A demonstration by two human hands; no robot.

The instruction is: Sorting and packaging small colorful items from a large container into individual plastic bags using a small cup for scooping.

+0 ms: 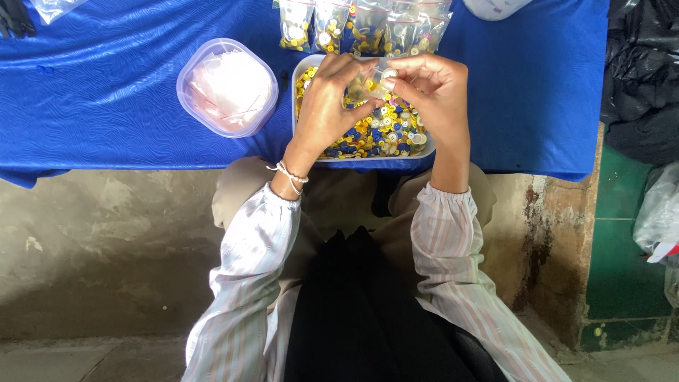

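a: what are the hands doing right now?

b: both hover over the white tray (303, 71) of mixed buttons (382, 134); the left hand (327, 106) and the right hand (431, 88) pinch a small clear bag (371, 83) between their fingertips, so both are closed on it; the bag sits between the two hands, just above the buttons; whether a button is already inside it i cannot tell.

a: and around them?

b: beyond the fingers lies a row of filled clear bags (361, 25) on the blue table (106, 85); to the left of the left hand stands a round plastic tub (228, 86) with what look like empty bags in it.

a: what could go wrong from here?

b: my guess is the thin film slips from the pinch and the bag drops among the buttons, where a clear thing is hard to find; if the mouth tilts downward, anything inside could spill back into the tray; the tray also lies near the table's edge toward the person, so a wrist pressing on its rim might tip buttons onto the lap.
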